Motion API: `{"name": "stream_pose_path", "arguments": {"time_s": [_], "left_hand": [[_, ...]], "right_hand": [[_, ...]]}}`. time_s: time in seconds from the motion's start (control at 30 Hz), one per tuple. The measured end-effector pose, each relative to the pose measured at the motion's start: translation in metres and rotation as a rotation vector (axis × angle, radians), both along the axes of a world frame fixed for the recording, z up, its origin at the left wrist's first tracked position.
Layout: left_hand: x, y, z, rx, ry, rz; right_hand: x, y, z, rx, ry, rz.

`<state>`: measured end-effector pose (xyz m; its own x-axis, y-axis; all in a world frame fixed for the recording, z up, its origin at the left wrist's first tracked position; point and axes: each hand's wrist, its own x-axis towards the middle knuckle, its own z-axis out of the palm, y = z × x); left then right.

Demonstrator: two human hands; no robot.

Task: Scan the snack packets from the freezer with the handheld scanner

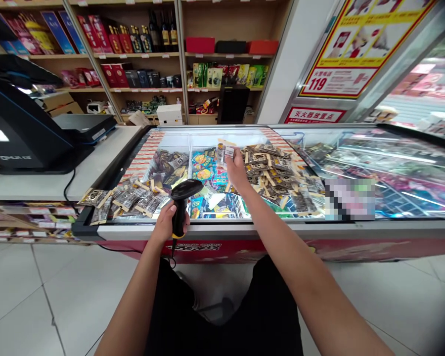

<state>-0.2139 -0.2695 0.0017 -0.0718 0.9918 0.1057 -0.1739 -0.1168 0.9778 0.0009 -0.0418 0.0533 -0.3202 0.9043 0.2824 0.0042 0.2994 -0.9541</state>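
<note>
My left hand (165,222) is wrapped round the handle of a black barcode scanner (183,197), held upright at the front edge of a chest freezer (244,228). My right hand (236,168) reaches out over the freezer's glass lid and pinches a small snack packet (224,151), lifted above the lid. Several similar brown and beige snack packets (278,175) lie heaped on the glass to the right of that hand. Another spread of packets (128,199) lies on the lid to the left of the scanner.
A black checkout terminal (20,133) stands on the white counter (96,163) to the left, with a cable hanging down. Shelves of boxes and bottles (141,44) line the back wall. A second glass-topped freezer (400,168) continues to the right. White floor tiles lie below.
</note>
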Motion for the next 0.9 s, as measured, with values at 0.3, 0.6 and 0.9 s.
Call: {"name": "stream_pose_path", "arguments": {"time_s": [0.3, 0.6, 0.9], "left_hand": [[-0.001, 0.0, 0.001, -0.001, 0.017, -0.036], [-0.001, 0.001, -0.001, -0.013, 0.0, -0.033], [0.0, 0.0, -0.002, 0.0, -0.01, -0.017]], "right_hand": [[0.157, 0.068, 0.072, 0.68, -0.796, -0.439], [0.193, 0.1, 0.047, 0.486, -1.025, -0.305], [0.185, 0.072, 0.051, 0.679, -0.838, -0.416]]}}
